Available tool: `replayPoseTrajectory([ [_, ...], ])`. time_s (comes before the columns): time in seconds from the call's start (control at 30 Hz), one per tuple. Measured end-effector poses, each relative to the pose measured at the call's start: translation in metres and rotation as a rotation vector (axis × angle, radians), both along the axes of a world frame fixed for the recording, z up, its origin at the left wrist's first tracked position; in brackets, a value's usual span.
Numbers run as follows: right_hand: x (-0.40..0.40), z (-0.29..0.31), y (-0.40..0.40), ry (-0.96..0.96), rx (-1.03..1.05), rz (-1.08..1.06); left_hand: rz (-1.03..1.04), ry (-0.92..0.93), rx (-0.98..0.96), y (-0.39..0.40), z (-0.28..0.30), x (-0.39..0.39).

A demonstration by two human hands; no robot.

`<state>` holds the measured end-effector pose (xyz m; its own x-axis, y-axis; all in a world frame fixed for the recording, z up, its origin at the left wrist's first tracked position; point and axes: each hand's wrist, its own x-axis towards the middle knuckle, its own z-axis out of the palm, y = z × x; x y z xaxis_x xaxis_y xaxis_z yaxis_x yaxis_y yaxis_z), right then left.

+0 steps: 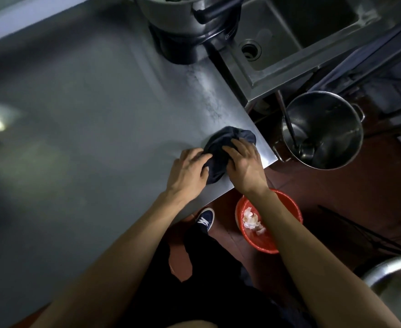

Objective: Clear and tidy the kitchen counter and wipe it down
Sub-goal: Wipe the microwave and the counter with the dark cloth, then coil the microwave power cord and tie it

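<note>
A dark blue cloth (220, 147) lies bunched on the steel counter (88, 114), close to its near right corner. My left hand (189, 170) presses on the cloth's left side with fingers curled into its folds. My right hand (245, 162) lies over the cloth's right side, fingers gripping it. Both hands hold the cloth against the counter top. A smeared, streaky patch (206, 91) shows on the counter beyond the cloth.
A large steel pot with a black handle (187, 17) stands at the counter's far edge. A sink (289, 31) lies to the right. On the floor are a steel pot with a ladle (322, 131) and a red bin with scraps (265, 223).
</note>
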<state>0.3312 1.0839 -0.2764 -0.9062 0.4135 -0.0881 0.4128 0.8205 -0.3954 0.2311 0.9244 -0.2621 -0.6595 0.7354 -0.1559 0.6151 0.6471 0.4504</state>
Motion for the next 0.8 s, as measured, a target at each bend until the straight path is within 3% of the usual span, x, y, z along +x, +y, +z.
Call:
replayPoseTrajectory([
  [0.33,-0.066,0.024,-0.085,0.053,-0.092,0.234,0.171,-0.017,-0.045,-0.089,0.021,-0.037],
  [0.8,-0.16,0.044,-0.296,0.008,-0.105,0.525,0.518,-0.1,0.021,-0.335,0.036,-0.086],
])
